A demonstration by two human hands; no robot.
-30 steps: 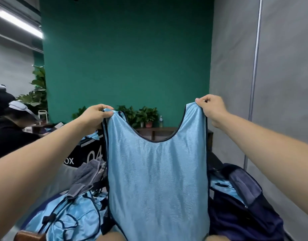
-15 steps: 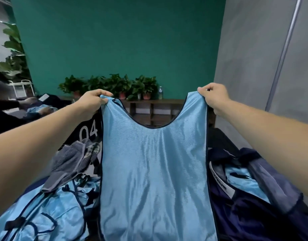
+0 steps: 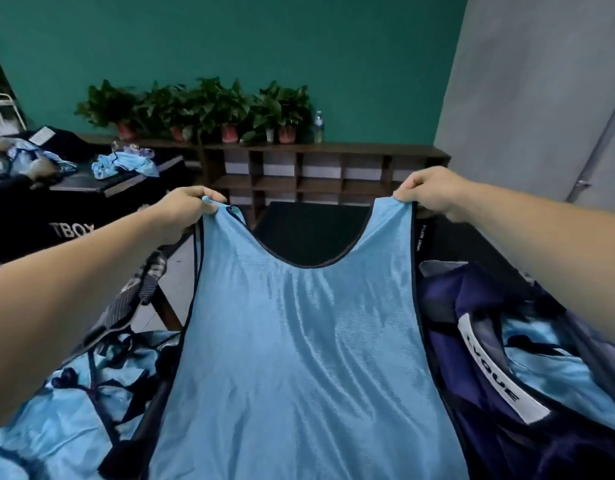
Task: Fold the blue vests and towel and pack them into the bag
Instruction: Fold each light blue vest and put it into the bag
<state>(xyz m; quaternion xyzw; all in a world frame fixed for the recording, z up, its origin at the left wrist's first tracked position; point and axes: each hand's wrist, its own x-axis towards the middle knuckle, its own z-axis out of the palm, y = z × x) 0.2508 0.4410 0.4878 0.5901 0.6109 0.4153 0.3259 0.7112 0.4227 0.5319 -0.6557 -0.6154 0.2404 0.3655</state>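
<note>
Your left hand pinches one vest strap, right hand other; vest held spread above desk middle, bag at right edge. Step: spreading for fold. Next, likely: lay flat, bring straps together.

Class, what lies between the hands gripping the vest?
Head view: the scooped neckline of the vest, a dark surface behind it, spans left hand to right hand.

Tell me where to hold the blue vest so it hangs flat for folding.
By the two shoulder straps, one per hand, coming from above. The left hand and right hand pinch the strap tops of the blue vest; spread apart like this, with the neckline scooped between them, its body hangs wide and mostly smooth.
</note>
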